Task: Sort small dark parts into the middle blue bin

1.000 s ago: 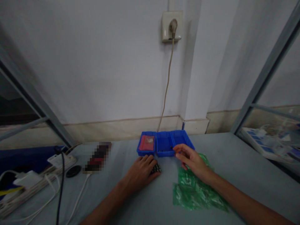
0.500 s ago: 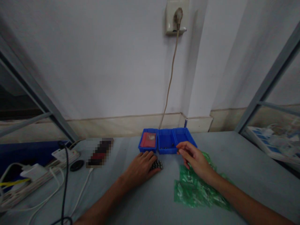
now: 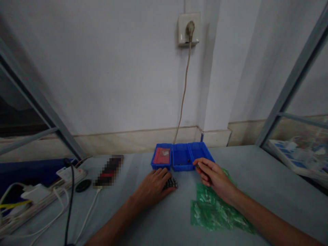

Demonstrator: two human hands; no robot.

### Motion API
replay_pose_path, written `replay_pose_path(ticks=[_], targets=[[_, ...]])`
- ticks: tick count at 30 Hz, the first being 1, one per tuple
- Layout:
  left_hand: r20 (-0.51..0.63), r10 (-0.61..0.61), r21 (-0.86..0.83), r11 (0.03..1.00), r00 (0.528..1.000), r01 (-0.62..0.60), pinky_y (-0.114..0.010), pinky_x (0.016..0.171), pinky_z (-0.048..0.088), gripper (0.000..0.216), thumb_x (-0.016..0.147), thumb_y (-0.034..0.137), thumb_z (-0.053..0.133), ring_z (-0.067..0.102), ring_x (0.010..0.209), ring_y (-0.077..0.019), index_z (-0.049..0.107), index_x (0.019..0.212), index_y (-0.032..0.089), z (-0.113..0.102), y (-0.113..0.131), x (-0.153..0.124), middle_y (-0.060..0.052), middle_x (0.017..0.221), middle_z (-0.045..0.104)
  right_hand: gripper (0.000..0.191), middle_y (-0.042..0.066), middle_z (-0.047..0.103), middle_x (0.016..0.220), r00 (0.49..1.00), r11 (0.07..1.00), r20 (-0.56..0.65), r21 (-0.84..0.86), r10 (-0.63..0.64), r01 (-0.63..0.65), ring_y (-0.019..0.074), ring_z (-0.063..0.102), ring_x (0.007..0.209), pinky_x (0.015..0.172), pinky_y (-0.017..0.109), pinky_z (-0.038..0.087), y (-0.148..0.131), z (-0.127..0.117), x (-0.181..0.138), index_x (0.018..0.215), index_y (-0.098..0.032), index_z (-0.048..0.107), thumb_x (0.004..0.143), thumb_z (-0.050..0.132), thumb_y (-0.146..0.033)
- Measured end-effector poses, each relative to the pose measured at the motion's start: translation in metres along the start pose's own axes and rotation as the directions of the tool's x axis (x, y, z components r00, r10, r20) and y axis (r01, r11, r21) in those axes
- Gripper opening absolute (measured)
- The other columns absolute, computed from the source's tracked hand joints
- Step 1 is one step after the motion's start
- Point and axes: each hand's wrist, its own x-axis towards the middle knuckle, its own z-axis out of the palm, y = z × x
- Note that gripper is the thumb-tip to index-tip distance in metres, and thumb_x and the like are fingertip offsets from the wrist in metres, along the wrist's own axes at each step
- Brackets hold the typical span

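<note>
My left hand [image 3: 153, 186] lies palm down on the grey table, its fingers curled over a cluster of small dark parts [image 3: 171, 183]. My right hand [image 3: 212, 176] hovers by the front edge of the blue bins, thumb and forefinger pinched together on something too small to name. Three blue bins stand in a row at the back: the left bin [image 3: 161, 157] holds a red sheet, the middle bin [image 3: 181, 159] has a few dark bits, the right bin [image 3: 201, 152] looks bare. Green plastic bags [image 3: 212, 210] lie under my right forearm.
A power strip with white and black cables [image 3: 69, 172] sits at the left edge, beside a dark round disc [image 3: 81, 185] and a blurred-out object [image 3: 109, 171]. A cord [image 3: 183, 99] runs from the wall socket to the bins. Metal frame bars stand on both sides.
Both hands stay almost where they were. The right hand's fingers have drawn closer into a pinch near the bins. The view shifted slightly.
</note>
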Motion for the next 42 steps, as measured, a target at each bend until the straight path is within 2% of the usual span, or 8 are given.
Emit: replay_pose_path(ticks=[4,8,11,21,26,33,37,42], targets=[[-0.003,-0.003,-0.003,1.000,1.000,0.003,-0.043,0.095,0.054,0.035,0.104,0.048,0.072,0.068,0.107,-0.0298,0.062,0.123,0.021,0.001,-0.001,0.000,-0.008,0.121,0.070,0.043,0.002,0.066,0.086,0.993,0.969,-0.005,-0.219,-0.118,0.114,0.0112,0.044,0.055,0.045,0.024,0.036,0.002,-0.002,0.000,0.107,-0.022,0.073,0.089,0.080,-0.061],[-0.015,0.005,-0.008,1.000,1.000,-0.005,-0.045,0.096,0.055,0.037,0.104,0.049,0.072,0.068,0.109,-0.0306,0.061,0.125,0.021,0.004,-0.003,-0.001,-0.008,0.123,0.070,0.027,0.002,0.067,0.092,0.953,0.838,-0.005,-0.479,-0.302,0.263,0.0166,0.054,0.068,0.057,0.028,0.045,0.004,-0.004,-0.001,0.108,-0.024,0.076,0.092,0.077,-0.045],[-0.031,0.014,-0.010,1.000,0.999,-0.015,-0.046,0.096,0.055,0.038,0.106,0.051,0.069,0.068,0.109,-0.0310,0.060,0.126,0.020,0.007,-0.006,-0.002,-0.009,0.124,0.069,0.016,0.002,0.066,0.088,0.933,0.774,0.008,-0.555,-0.360,0.303,0.0186,0.056,0.074,0.064,0.030,0.046,0.005,-0.004,-0.001,0.101,-0.025,0.077,0.090,0.078,-0.037],[-0.082,0.027,-0.071,0.997,0.996,-0.033,-0.045,0.095,0.055,0.036,0.106,0.051,0.068,0.067,0.108,-0.0300,0.061,0.123,0.021,0.010,-0.008,-0.003,-0.009,0.123,0.069,0.036,-0.004,0.055,0.073,0.991,0.950,0.075,-0.285,-0.109,0.126,0.0119,0.044,0.053,0.046,0.025,0.035,0.002,0.000,-0.003,0.103,-0.024,0.076,0.087,0.085,-0.055],[-0.066,0.021,-0.085,0.996,0.998,-0.027,-0.045,0.097,0.054,0.035,0.107,0.049,0.069,0.067,0.110,-0.0302,0.060,0.125,0.021,0.009,-0.007,-0.002,-0.010,0.124,0.068,0.042,0.000,0.064,0.081,0.998,0.986,0.054,-0.160,-0.029,0.037,0.0096,0.044,0.053,0.046,0.023,0.033,0.002,0.003,-0.005,0.104,-0.022,0.074,0.090,0.080,-0.061],[-0.060,0.027,-0.093,0.995,0.998,-0.033,-0.045,0.097,0.054,0.033,0.107,0.048,0.068,0.067,0.110,-0.0298,0.060,0.124,0.021,0.008,-0.008,-0.003,-0.009,0.123,0.068,0.042,-0.007,0.044,0.067,0.991,0.976,0.057,0.178,0.117,-0.126,0.0068,0.029,0.051,0.045,0.020,0.021,0.012,0.002,-0.003,0.101,-0.021,0.074,0.080,0.093,-0.051],[-0.079,0.023,-0.110,0.993,0.997,-0.032,-0.042,0.096,0.054,0.032,0.108,0.049,0.066,0.067,0.110,-0.0287,0.060,0.122,0.022,0.008,-0.009,-0.003,-0.009,0.123,0.067,0.039,-0.007,0.043,0.067,0.988,0.963,0.056,0.220,0.144,-0.153,0.0073,0.028,0.051,0.045,0.021,0.020,0.011,0.001,-0.003,0.100,-0.021,0.074,0.077,0.094,-0.045],[-0.066,0.022,-0.112,0.993,0.998,-0.029,-0.041,0.095,0.054,0.032,0.107,0.048,0.068,0.067,0.110,-0.0283,0.060,0.123,0.022,0.007,-0.008,-0.003,-0.009,0.127,0.067,0.043,-0.001,0.059,0.081,0.995,0.986,-0.009,0.132,0.103,-0.101,0.0078,0.035,0.054,0.046,0.020,0.025,0.008,0.004,-0.005,0.104,-0.023,0.074,0.079,0.093,-0.052]])
